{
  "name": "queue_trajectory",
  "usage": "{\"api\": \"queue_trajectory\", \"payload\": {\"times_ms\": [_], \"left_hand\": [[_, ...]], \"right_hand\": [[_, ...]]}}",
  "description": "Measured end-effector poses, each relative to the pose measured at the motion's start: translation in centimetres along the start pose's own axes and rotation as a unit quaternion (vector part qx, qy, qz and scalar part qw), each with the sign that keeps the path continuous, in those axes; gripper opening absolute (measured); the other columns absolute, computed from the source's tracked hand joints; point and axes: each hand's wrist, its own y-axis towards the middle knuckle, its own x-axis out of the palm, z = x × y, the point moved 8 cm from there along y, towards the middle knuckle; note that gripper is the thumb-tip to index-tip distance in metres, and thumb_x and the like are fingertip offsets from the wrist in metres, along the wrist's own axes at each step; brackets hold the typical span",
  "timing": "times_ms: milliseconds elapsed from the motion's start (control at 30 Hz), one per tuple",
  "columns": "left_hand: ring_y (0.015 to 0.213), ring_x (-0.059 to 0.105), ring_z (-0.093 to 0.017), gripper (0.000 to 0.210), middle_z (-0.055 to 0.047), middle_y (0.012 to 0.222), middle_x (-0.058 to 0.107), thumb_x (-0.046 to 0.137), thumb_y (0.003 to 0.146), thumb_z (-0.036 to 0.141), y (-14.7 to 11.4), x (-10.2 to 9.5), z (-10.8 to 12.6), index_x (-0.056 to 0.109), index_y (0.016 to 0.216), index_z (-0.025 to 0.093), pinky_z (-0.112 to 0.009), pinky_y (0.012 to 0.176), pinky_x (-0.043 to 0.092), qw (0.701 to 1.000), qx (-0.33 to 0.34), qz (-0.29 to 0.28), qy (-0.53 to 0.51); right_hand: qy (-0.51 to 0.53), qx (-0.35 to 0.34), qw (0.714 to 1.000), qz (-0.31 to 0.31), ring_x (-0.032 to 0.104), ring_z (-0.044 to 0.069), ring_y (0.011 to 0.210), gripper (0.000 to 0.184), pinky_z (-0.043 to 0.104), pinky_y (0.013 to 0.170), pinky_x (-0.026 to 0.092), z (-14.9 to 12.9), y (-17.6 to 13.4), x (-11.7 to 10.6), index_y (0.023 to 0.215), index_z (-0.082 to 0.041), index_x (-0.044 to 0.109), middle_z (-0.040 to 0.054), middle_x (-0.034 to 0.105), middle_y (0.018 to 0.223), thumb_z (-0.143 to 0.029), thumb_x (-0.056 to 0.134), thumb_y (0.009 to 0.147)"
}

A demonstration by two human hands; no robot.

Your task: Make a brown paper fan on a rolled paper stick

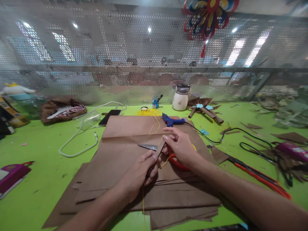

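Observation:
Between my hands is a narrow strip of brown paper [158, 150], tilted up toward the right. My left hand [144, 163] is closed round its lower end. The fingertips of my right hand [176, 142] pinch its upper end. A yellow thread [166, 161] runs by the strip and hangs below my left hand. Beneath both hands lies a stack of brown paper sheets [125, 157]. Red-handled scissors [148, 146] rest on the stack, partly hidden by my right hand. A blue glue gun [173, 120] lies just beyond, near a tangle of yellow thread [149, 112].
A white cable [64, 144] and a dark phone [110, 117] lie left. A lidded jar [181, 98] and blue bottle [155, 103] stand at the back, before a perforated screen [134, 48]. A red-and-black tool [257, 175] and paper scraps [291, 138] lie right.

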Motion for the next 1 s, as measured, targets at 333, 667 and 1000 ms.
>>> {"api": "queue_trajectory", "payload": {"times_ms": [333, 667, 1000], "left_hand": [[0.035, 0.02, -0.005, 0.018, 0.008, 0.043, 0.033, 0.043, 0.087, 0.034, 0.0, -0.1, -0.1, 0.044, 0.078, 0.018, -0.019, 0.034, 0.011, 1.0, -0.008, -0.006, -0.011], [0.033, 0.023, -0.002, 0.025, 0.006, 0.048, 0.038, 0.039, 0.089, 0.036, 0.1, -0.2, 0.3, 0.051, 0.082, 0.014, -0.018, 0.035, 0.009, 0.994, -0.02, -0.047, -0.092], [0.034, 0.045, -0.008, 0.025, 0.001, 0.054, 0.052, 0.036, 0.09, 0.037, -0.2, 0.1, 0.6, 0.05, 0.089, 0.016, -0.016, 0.032, 0.024, 0.989, -0.021, -0.086, -0.122]], "right_hand": [[0.045, 0.071, 0.996, 0.006, 0.055, 0.012, 0.036, 0.023, 0.021, 0.038, 0.045, 0.8, 0.2, -0.3, 0.1, -0.015, 0.05, -0.0055, 0.056, 0.044, -0.023, 0.047, 0.079], [0.08, 0.061, 0.994, 0.034, 0.052, 0.007, 0.045, 0.014, 0.02, 0.048, 0.045, 2.0, 1.8, -2.4, 0.075, -0.015, 0.055, -0.0043, 0.056, 0.054, -0.026, 0.062, 0.071], [-0.017, -0.049, 0.999, 0.012, 0.04, 0.007, 0.045, 0.036, 0.021, 0.045, 0.033, -1.6, 0.5, -1.7, 0.06, -0.016, 0.052, -0.0047, 0.046, 0.049, -0.048, 0.061, 0.074]]}}
